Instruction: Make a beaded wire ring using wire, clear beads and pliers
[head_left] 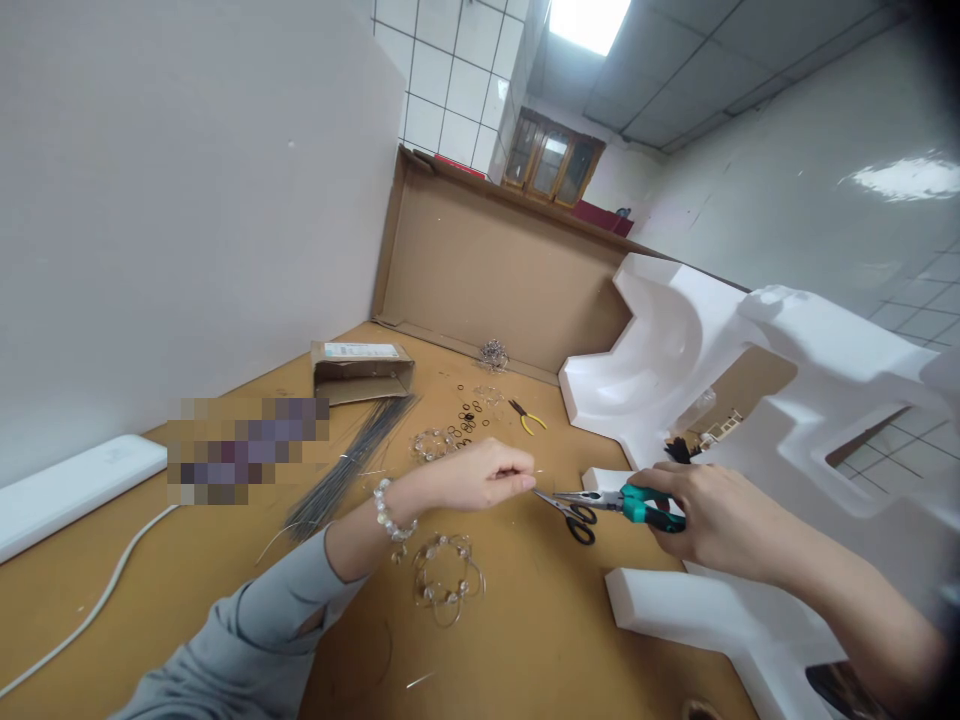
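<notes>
While the right hand (712,512) clamps its grip on the pliers (618,500) above the tabletop (555,625), toward its right edge, the left hand (472,475) bunches its fingers together, around what I cannot tell. The pliers look stiff, fairly heavy, best held by the handles (637,506).

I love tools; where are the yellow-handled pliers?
Slightly right of and below the head view's centre, the yellow-handled pliers lie between dark rings and white foam.
</notes>
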